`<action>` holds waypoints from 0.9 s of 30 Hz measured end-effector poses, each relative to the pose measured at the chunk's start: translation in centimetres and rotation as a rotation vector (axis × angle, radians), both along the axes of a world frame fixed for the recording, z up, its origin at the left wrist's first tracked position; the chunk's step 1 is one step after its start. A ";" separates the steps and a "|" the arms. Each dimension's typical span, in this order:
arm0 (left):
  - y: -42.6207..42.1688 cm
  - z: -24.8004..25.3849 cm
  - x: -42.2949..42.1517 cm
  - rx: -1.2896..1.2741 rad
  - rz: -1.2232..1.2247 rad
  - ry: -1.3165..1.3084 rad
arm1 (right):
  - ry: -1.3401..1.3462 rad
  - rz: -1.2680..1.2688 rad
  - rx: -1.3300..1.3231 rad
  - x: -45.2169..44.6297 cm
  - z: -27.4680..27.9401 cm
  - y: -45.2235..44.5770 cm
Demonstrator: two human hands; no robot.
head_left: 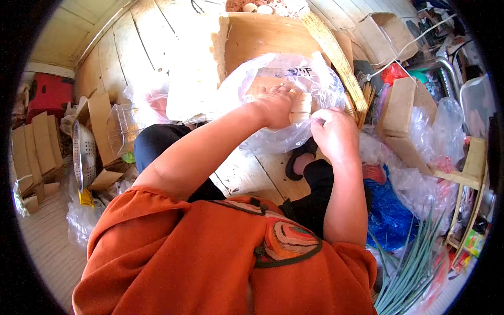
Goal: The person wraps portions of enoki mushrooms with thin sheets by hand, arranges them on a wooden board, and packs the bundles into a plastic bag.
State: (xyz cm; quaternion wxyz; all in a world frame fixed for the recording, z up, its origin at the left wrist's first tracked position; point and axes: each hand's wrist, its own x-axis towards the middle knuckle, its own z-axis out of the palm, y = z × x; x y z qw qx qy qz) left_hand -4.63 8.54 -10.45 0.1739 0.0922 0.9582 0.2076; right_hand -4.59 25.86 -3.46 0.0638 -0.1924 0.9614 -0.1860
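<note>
A clear plastic bag (325, 86) lies spread open in front of me, its mouth facing me. My left hand (277, 106) reaches into it, palm down, with its fingers stretched forward over what lies inside. Beside that hand are pale, block-like pieces (301, 108) in a small row; I cannot make out what they are. My right hand (336, 131) is closed on the near right edge of the plastic bag. Through the film, dark handwritten marks (298, 72) show on a pale surface.
Behind the bag stands a cardboard box (268, 37), with a straw broom (336, 52) leaning at its right. Cardboard boxes (409, 107) and a blue bag (391, 210) lie right, near long green leaves (407, 268). A metal colander (84, 152) and wire basket (122, 128) stand left.
</note>
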 end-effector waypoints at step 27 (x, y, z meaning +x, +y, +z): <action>-13.5 8.5 4.2 0.084 0.329 0.640 | -0.022 -0.005 0.046 -0.3 0.1 -0.6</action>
